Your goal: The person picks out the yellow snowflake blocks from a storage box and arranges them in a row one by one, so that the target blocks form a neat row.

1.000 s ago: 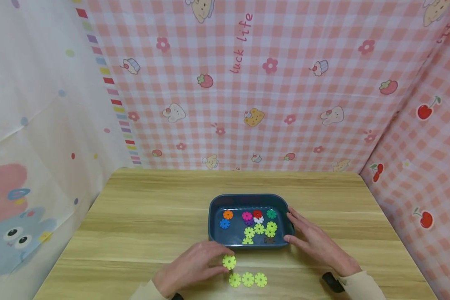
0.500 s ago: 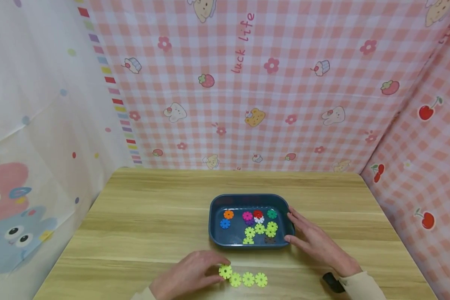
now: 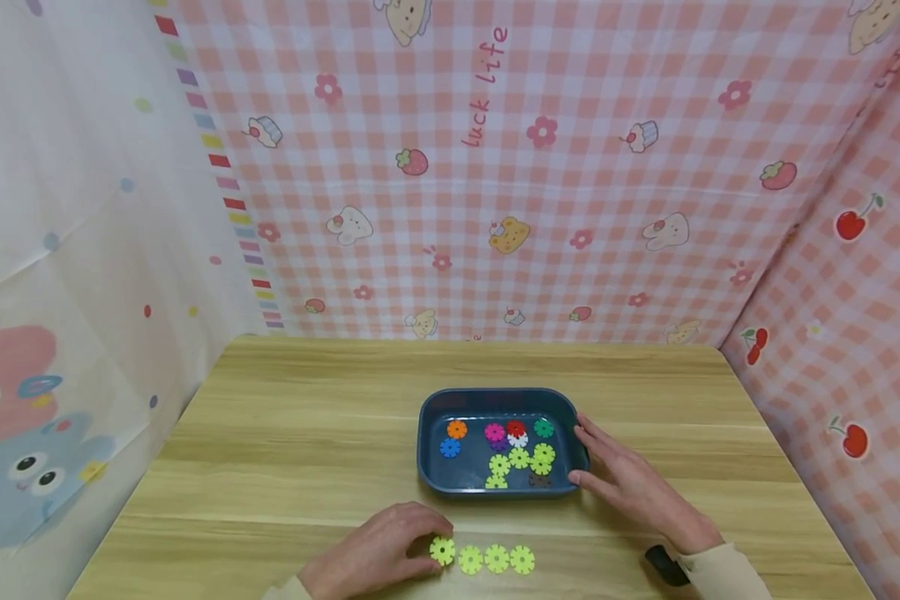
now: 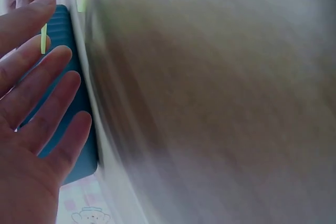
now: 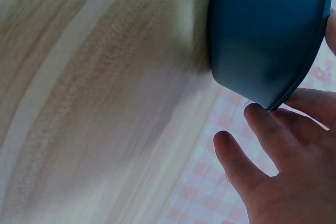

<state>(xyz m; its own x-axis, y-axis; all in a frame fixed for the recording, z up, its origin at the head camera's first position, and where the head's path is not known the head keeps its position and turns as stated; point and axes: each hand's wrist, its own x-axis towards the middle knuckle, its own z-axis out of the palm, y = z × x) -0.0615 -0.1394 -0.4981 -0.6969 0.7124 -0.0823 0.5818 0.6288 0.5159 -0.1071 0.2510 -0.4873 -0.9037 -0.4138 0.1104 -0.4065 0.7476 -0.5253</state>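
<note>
My left hand [image 3: 378, 546] pinches a yellow-green notched plastic disc [image 3: 442, 550] between thumb and index finger, low over the table. In the left wrist view this disc [image 4: 43, 39] shows edge-on, and the other fingers spread out straight. Just right of it, a row of three matching discs [image 3: 497, 559] lies flat. My right hand [image 3: 633, 487] rests at the right end of a dark blue tray [image 3: 441, 485], thumb and fingertips against its rim. In the right wrist view, the fingers [image 5: 273, 135] reach out fairly straight to the tray's corner.
Inside the tray lie several more yellow-green discs [image 3: 519, 457]. An orange disc [image 3: 457, 429], a blue disc [image 3: 450, 448], a green disc [image 3: 543, 427] and other colours are there too. Patterned cloth [image 3: 450, 200] hangs behind the wooden table [image 3: 307, 417] and on both sides.
My left hand has brought its disc from beside the tray's front edge down toward me and slightly left, level with the row's left end. The right hand and tray have stayed put.
</note>
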